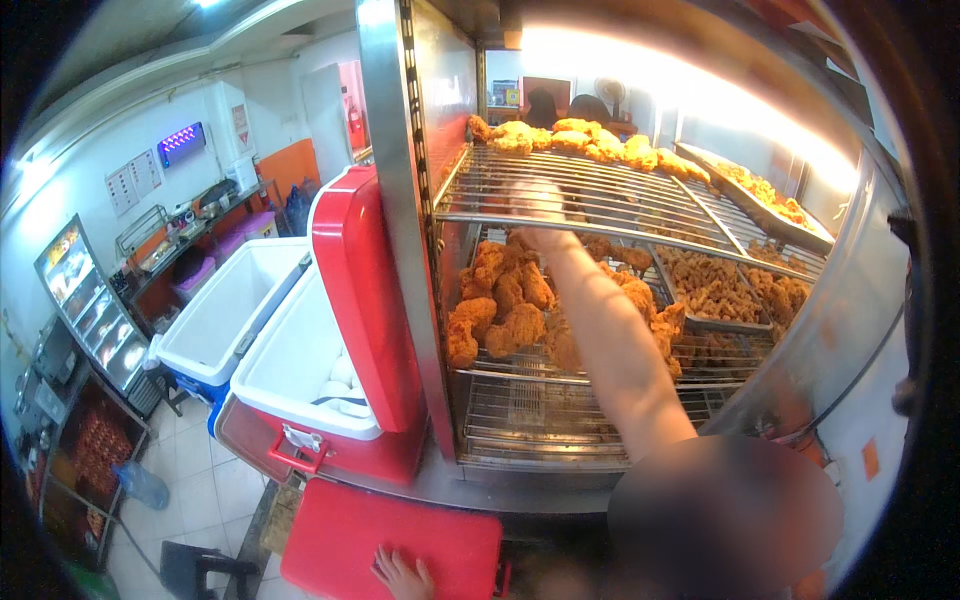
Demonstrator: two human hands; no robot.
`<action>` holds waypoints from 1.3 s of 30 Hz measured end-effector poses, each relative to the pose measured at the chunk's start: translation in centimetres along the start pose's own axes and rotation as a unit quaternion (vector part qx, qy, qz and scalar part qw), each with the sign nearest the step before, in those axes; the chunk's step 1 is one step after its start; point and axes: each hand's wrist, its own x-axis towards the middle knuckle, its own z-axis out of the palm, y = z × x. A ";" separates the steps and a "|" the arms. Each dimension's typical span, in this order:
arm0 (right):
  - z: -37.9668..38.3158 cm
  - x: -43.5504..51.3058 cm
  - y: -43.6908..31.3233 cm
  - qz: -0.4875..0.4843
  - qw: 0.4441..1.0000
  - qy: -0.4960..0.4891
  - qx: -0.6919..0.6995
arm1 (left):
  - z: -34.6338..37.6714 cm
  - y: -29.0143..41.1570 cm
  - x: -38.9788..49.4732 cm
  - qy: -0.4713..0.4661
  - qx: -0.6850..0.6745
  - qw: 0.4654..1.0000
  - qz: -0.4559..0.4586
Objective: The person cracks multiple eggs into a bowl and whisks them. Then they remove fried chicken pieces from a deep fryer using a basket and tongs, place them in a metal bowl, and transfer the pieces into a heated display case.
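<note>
My left hand (403,574) rests palm down on a red cooler lid (390,525) at the bottom, fingers slightly spread. My right arm reaches into a lit metal food warming cabinet (409,225). Through the bars of the upper wire rack (600,206) my right hand (538,201) shows, blurred, over the middle shelf. I cannot tell whether it holds anything. Below and around that forearm lie large pieces of fried chicken (514,330). More fried chicken (577,139) lines the back of the upper rack. A blurred patch hides the area at the lower right.
A red cooler (337,442) stands open left of the cabinet, white round items (341,382) inside. Beyond it is a blue cooler (225,315). Trays of small fried pieces (712,289) sit at the cabinet's right. A black stool (199,566) and water bottle (142,484) are on the floor.
</note>
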 end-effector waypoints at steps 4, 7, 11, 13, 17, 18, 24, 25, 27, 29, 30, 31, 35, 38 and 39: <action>-2.4 -1.9 1.0 0.090 0.870 0.072 0.480 | 0.4 -0.7 0.0 -0.013 -0.038 0.999 0.016; -1.1 -5.5 0.4 0.090 0.745 -0.020 0.660 | 0.6 -0.9 0.0 -0.046 -0.055 0.997 -0.015; 1.9 -10.5 -2.9 -0.018 0.913 -0.114 0.391 | 0.6 -0.8 0.0 -0.042 -0.054 0.998 -0.004; 2.3 -12.7 -4.6 -0.199 0.979 0.039 -0.033 | 0.5 -0.9 -0.1 -0.034 -0.051 0.998 0.006; -0.6 -13.3 -6.5 -0.178 0.980 0.039 -0.073 | 1.0 -1.4 -0.1 -0.036 -0.054 0.998 -0.020; -1.4 -14.0 -6.2 -0.154 0.987 0.033 -0.043 | 1.3 -1.7 -0.2 -0.026 -0.050 0.998 -0.014; -3.3 -27.6 2.1 -0.201 0.938 0.118 0.257 | 4.9 -4.3 -0.2 -0.027 0.094 0.995 0.001; -3.3 -32.0 4.3 -0.197 0.935 0.104 0.275 | 5.4 -4.7 -0.3 -0.001 0.079 0.996 0.036; -3.6 -41.2 8.1 -0.147 0.967 0.052 0.203 | 5.9 -5.4 -0.1 0.016 0.058 0.998 0.028; -5.1 -49.4 11.8 0.122 0.950 -0.018 0.288 | 6.0 -5.8 0.0 0.004 0.042 0.999 0.025; -5.6 -52.3 13.7 0.333 0.890 0.025 0.310 | 6.0 -5.9 0.0 0.013 0.031 0.999 0.021; -6.0 -54.2 16.0 0.392 0.852 0.120 0.325 | 5.9 -5.9 0.1 0.001 0.042 0.999 0.022; -10.8 -61.2 26.1 0.521 0.832 0.105 -0.160 | 6.1 -5.9 0.3 0.008 0.060 0.997 0.046; -10.7 -62.8 31.2 0.421 0.852 -0.152 -0.272 | 6.5 -6.0 0.3 0.022 0.080 0.995 0.050; -10.6 -63.2 31.9 0.395 0.851 -0.200 -0.282 | 6.5 -6.0 0.2 0.034 0.082 0.994 0.059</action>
